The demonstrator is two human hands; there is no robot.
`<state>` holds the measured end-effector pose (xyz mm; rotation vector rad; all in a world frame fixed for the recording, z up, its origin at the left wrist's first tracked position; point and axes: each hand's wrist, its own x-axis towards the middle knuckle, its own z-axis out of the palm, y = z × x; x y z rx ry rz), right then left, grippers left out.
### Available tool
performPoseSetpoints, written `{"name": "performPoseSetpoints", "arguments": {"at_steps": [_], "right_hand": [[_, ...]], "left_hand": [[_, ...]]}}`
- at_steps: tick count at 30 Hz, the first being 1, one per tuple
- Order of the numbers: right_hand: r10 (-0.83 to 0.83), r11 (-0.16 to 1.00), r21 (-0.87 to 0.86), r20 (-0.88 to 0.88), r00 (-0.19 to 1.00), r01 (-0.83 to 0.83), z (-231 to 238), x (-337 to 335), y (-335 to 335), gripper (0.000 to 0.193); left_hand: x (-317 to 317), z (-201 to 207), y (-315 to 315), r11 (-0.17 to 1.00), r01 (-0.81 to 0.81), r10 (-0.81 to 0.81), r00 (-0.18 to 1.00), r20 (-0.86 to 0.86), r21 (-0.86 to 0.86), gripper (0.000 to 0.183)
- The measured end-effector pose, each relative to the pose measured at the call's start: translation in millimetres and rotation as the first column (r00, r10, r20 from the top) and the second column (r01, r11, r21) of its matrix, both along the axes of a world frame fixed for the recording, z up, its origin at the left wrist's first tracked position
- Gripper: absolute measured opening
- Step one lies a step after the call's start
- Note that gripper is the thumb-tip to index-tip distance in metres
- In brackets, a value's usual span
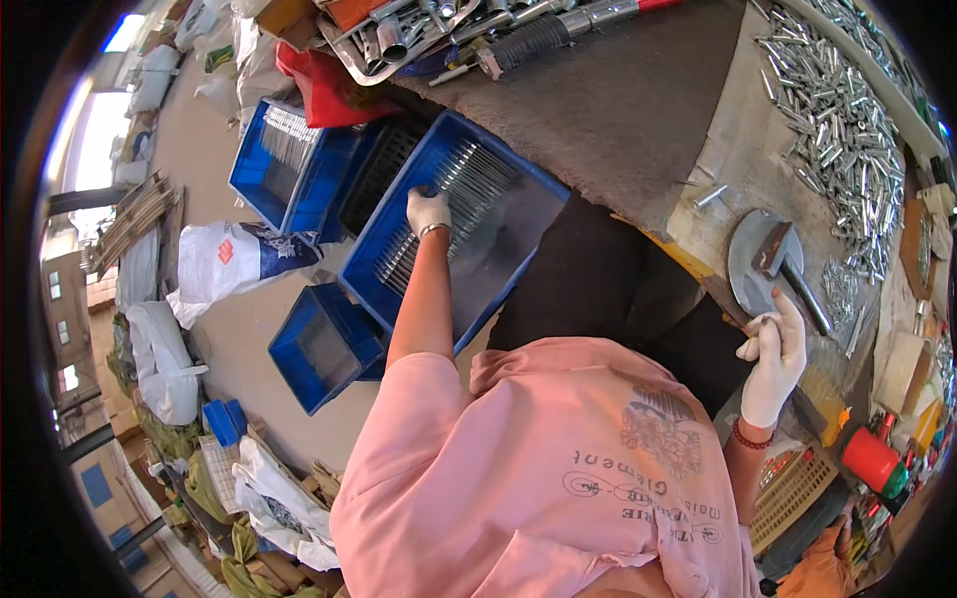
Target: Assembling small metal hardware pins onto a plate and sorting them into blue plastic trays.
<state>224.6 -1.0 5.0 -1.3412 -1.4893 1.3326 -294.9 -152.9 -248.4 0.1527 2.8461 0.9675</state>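
My left hand, in a white glove, reaches into a large blue crate. Its fingers are closed at the row of slim shiny metal rods lying side by side there; what they grip is hidden beneath the hand. Over the bench edge, my gloved right hand is raised with its fingers apart and partly bent, nothing visible in them. Just beyond its fingertips, a hammer lies across a round metal plate. A short metal tube rests on the bench to the left of the plate.
A heap of small metal tubes covers the bench's far right. Other blue bins and a white sack stand on the floor at left. Sockets and wrenches in a tray sit at the top. A red-green spool is at lower right.
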Motion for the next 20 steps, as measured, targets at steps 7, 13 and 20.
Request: {"name": "performPoseSetpoints", "arguments": {"at_steps": [7,13,20], "right_hand": [[0.025,1.0,-0.008,0.031,0.999,-0.025,-1.8,-5.6,-1.8,0.036],[0.031,0.997,-0.071,-0.008,1.0,-0.031,9.4,1.1,-1.0,0.03],[0.214,0.94,0.224,0.195,0.957,-0.256,20.8,13.0,3.7,0.02]], "left_hand": [[-4.3,-5.3,-28.4,0.967,0.11,-0.152,0.973,-0.172,-0.23,0.052],[60.9,168.3,71.1,0.859,0.458,-0.222,0.738,-0.637,0.231,0.019],[215.4,277.1,163.6,0.289,0.944,-0.906,0.324,-0.271,0.162,0.036]]}}
